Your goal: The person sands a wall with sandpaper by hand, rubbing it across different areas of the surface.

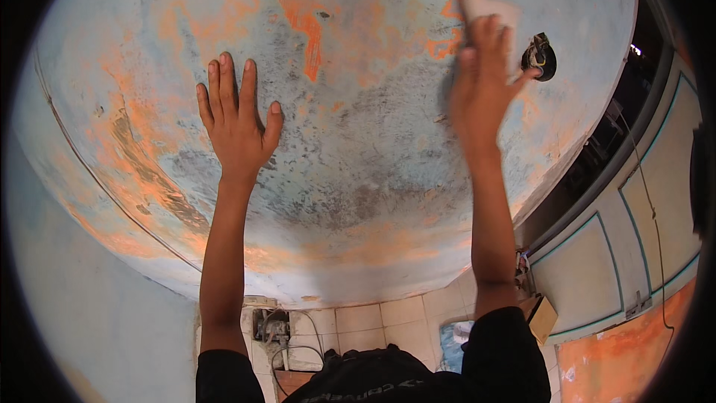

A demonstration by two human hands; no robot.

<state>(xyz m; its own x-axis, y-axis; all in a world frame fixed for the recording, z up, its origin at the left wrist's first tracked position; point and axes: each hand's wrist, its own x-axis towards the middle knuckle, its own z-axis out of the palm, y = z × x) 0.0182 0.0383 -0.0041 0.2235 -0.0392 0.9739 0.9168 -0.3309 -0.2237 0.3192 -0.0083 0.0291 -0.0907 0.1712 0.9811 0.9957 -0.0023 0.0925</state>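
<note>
A worn wall (358, 142), pale blue with orange patches and dark grey stains, fills most of the head view. My left hand (236, 127) lies flat against it on the left, fingers spread, holding nothing. Higher up at the right, my right hand (481, 82) presses a sheet of sandpaper (488, 11) to the surface. Its pale back shows above the fingers, with a darker left edge; motion blurs it slightly. Just right of that hand, a round black fitting (538, 57) sits on the wall, close to my thumb or outer finger.
A thin cable (97, 168) runs along the wall's left corner. At the right are a cream door with blue trim (578, 276) and a hanging cord (653, 213). Below, on the tiled floor (362, 319), are a motor-like machine (272, 328) with cables and a blue bag (452, 343).
</note>
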